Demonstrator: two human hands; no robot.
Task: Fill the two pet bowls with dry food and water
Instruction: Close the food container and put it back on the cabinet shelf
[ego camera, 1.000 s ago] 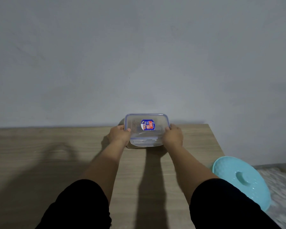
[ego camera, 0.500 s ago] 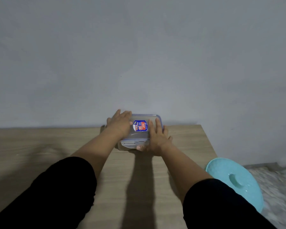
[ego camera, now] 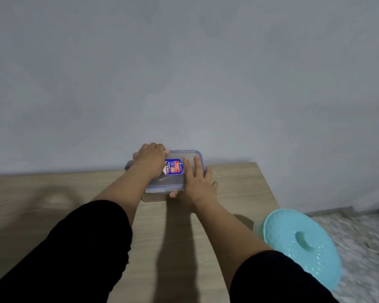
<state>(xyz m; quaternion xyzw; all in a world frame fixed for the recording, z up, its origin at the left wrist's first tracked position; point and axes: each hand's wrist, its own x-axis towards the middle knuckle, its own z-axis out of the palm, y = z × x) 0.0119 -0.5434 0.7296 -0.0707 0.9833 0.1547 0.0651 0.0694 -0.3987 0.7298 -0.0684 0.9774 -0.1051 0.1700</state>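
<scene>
A: What are the hands doing to the lidded container at the far edge of the table?

B: Both are lying on its lid; the left hand is curling over the far left corner, fingers bent and close together, though whether they are hooking a clip is hidden behind the knuckles; the right hand is lying flat, fingers straight and slightly spread along the lid's right side, with the thumb tucking under the near edge

A: So which step is this?

B: By my reading, the lid is being worked on, most likely unlatched so the dry food can be reached; the box is sitting under both palms, its blue label showing between the two sets of fingers; what is inside I cannot tell

A: And the pet bowls?

B: I am not seeing any bowl; the only other thing is a turquoise round lid, well apart from the right fingers, back beside the right forearm off the table's edge

A: What is the next move asking for?

B: Probably a firm lift at the clip beside the right thumb while the left hand is pinning the box down; otherwise the box may be sliding toward the wall just beyond the left fingertips
</scene>
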